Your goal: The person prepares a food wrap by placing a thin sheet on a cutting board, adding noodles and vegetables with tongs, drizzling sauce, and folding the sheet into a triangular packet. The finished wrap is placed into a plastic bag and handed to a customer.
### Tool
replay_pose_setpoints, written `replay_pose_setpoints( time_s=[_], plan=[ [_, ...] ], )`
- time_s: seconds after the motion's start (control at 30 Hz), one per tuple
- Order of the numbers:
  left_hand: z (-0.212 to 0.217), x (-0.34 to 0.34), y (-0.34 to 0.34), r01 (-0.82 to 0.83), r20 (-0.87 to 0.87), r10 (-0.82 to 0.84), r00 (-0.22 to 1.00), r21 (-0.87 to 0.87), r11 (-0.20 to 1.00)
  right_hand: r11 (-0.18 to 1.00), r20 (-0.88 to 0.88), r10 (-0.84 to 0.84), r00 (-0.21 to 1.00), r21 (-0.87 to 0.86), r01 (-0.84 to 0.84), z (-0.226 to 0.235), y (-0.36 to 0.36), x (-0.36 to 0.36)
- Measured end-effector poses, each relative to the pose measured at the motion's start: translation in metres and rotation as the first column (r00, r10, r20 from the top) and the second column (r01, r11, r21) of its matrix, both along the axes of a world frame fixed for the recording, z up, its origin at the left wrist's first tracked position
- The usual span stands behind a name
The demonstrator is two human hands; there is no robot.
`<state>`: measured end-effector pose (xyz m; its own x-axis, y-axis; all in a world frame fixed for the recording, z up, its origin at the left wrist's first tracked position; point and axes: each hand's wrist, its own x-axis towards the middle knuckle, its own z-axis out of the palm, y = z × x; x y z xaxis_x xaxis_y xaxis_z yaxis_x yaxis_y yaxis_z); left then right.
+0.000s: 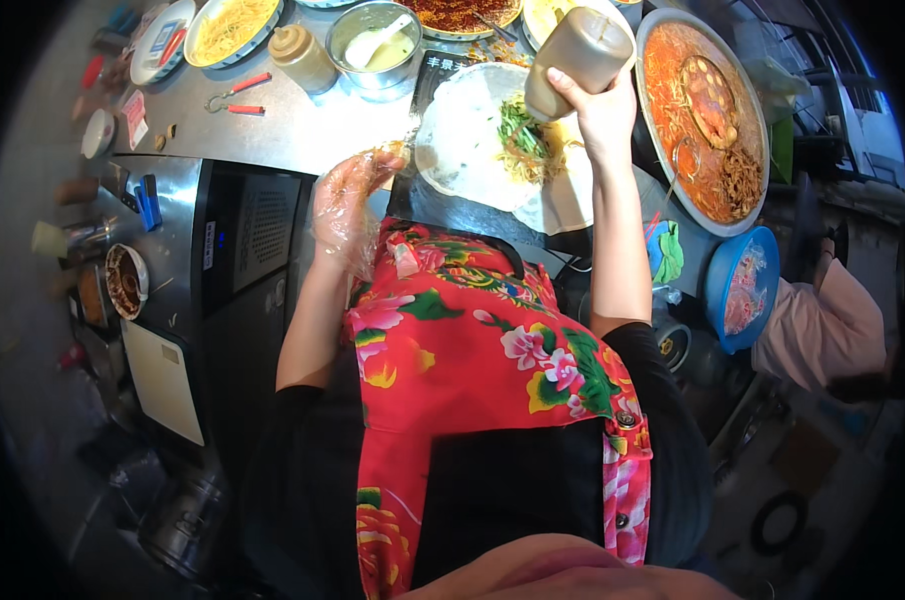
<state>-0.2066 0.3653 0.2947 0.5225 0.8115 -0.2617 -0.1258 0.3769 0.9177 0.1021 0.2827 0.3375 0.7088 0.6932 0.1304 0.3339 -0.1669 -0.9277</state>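
A: Nearest us, the red flowered apron (453, 350) fills the lower middle, and just above it, left of centre, here's the left hand (351, 200) in clear plastic!
B: Is it pinching anything?
A: Fingers curled, but I can't tell whether they hold something.
B: Beyond, upper centre, the round white wrap (458, 130) lies on a dark board (443, 213), green strips (516, 128) and pale shreds (524, 168) heaped toward its right side.
A: And above that heap, the bare right hand (605, 112), fingers and thumb closed round a cloudy brown bottle (578, 60), tilted!
B: Upper right, the big pan (766, 150) of red food, beside that forearm.
A: Farthest, up and left of centre: metal pot (393, 83), white ladle (378, 42) inside, tan bottle (303, 62) just beside it.
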Motion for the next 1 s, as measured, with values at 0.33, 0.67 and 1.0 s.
replay_pose_setpoints(
  time_s=[0.33,0.67,1.0],
  plan=[
    [0.005,0.027,-0.017,0.173,0.116,-0.159,0.980,-0.122,0.977,0.985,0.281,-0.152,0.948,0.124,0.121,-0.033,0.016,0.039],
    [-0.025,0.057,0.022,0.508,0.563,-0.090,0.822,-0.653,0.561,0.794,0.740,0.608,0.288,-0.570,-0.212,0.033,0.010,-0.035],
    [-0.107,0.034,0.097,-0.004,-0.325,0.226,0.918,0.563,0.827,0.851,0.501,0.252,0.828,-0.523,0.057,-0.173,0.056,0.194]
  ],
)
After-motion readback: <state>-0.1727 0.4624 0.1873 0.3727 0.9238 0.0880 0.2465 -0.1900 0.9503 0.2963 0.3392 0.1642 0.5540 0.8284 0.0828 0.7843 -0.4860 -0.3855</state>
